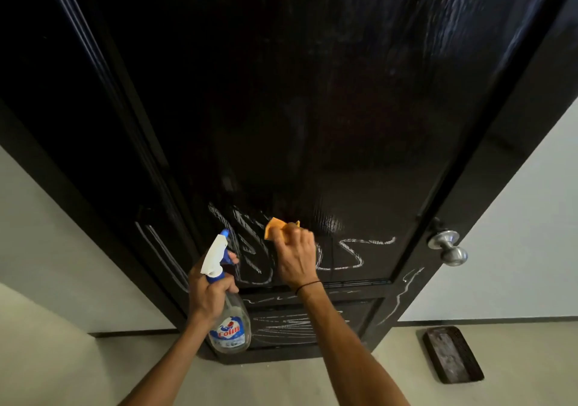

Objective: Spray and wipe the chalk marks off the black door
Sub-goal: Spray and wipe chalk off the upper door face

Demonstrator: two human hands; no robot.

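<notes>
The glossy black door (312,108) fills most of the view. White chalk marks (353,254) scribble across its lower middle panel, its bottom panel and both side stiles. My right hand (295,255) presses a folded orange cloth (275,227) flat against the door, at the upper edge of the scribbles. My left hand (209,290) grips the neck of a clear spray bottle (230,327) with a white and blue trigger head, a finger on the trigger, nozzle aimed up at the door. The panel above the cloth looks wet and streaked.
A silver round door knob (448,247) sticks out at the door's right edge. A dark rectangular mat (452,354) lies on the pale floor to the right. White walls flank the door frame on both sides.
</notes>
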